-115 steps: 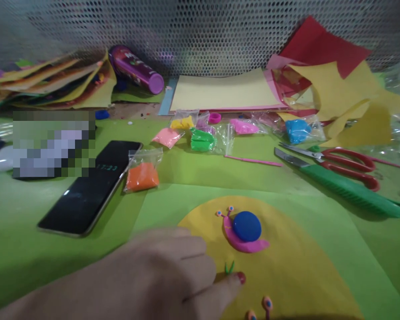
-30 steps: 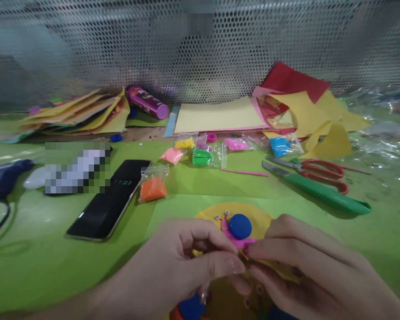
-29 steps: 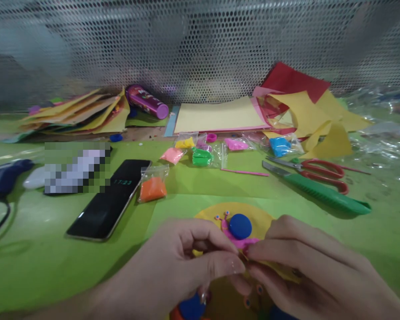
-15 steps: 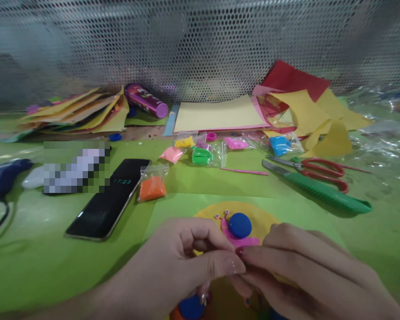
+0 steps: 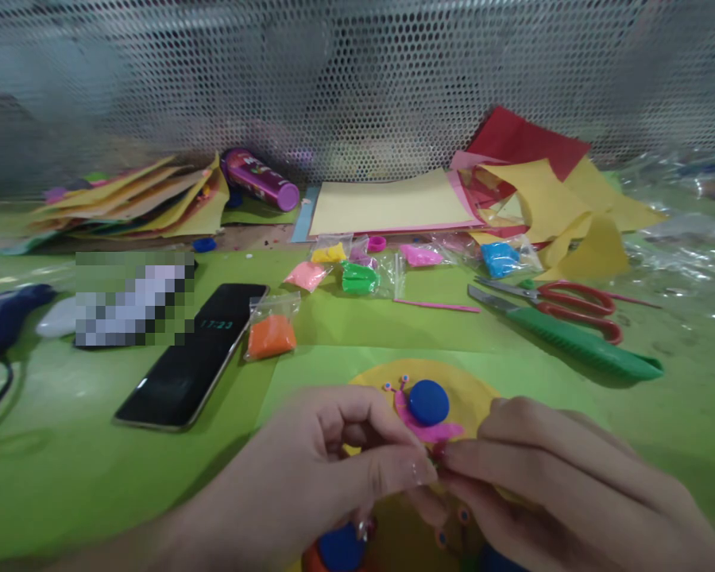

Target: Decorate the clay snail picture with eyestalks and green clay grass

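Head view, left hand (image 5: 339, 469): thumb and forefinger pressed together, contents indistinct.
Right hand (image 5: 563, 485): pinched likewise, contents unclear, near pink snail (image 5: 427, 403).

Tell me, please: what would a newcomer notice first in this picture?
Probably the pink snail with its round blue shell, on the yellow circle. Next, perhaps, the left hand and right hand, close together low in the middle. The green-handled knife at right may also draw the eye.

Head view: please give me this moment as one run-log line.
left hand and right hand: fingertips close together; anything between: cannot tell; snail: on yellow paper, beyond hands; orange bag: beside phone
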Demonstrator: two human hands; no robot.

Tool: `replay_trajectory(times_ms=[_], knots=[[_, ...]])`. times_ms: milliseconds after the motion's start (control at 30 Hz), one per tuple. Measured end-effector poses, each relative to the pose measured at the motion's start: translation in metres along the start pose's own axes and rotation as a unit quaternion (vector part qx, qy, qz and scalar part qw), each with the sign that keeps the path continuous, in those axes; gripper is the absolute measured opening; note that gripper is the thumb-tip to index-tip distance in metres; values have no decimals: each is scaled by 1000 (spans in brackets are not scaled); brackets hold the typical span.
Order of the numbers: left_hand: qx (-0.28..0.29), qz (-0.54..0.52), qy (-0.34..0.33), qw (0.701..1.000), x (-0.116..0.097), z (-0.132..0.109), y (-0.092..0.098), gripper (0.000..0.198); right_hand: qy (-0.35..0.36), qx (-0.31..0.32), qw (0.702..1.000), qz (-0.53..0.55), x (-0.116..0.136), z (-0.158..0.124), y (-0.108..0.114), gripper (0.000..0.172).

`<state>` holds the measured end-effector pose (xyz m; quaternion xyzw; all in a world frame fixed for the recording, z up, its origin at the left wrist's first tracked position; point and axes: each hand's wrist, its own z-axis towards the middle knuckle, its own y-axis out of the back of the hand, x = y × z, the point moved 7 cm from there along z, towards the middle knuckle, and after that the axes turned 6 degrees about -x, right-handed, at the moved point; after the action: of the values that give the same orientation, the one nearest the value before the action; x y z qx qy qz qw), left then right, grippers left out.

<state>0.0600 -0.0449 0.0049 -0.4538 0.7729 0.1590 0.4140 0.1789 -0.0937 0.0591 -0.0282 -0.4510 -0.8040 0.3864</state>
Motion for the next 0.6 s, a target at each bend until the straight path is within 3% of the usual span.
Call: replay_trajectory(times_ms=[167, 300, 400, 467, 600], knots=[[-19, 4, 6, 1000, -5, -4, -1, 12, 5, -18, 1000, -9, -2, 1, 1, 15], [-41, -4, -21, 999, -7, 0, 8, 19, 12, -17, 999, -27, -16, 8, 6, 8], [-44, -17, -48, 998, -9, 6, 16, 22, 46, -25, 991, -121, -40, 14, 13, 5], [-55, 3, -66, 996, -11, 9, 21, 19, 86, -2, 965, -249, -58, 16, 9, 12], [-116, 84, -89, 986, -13, 9, 30, 14, 101, 50, 945, -306, -86, 16, -5, 25]])
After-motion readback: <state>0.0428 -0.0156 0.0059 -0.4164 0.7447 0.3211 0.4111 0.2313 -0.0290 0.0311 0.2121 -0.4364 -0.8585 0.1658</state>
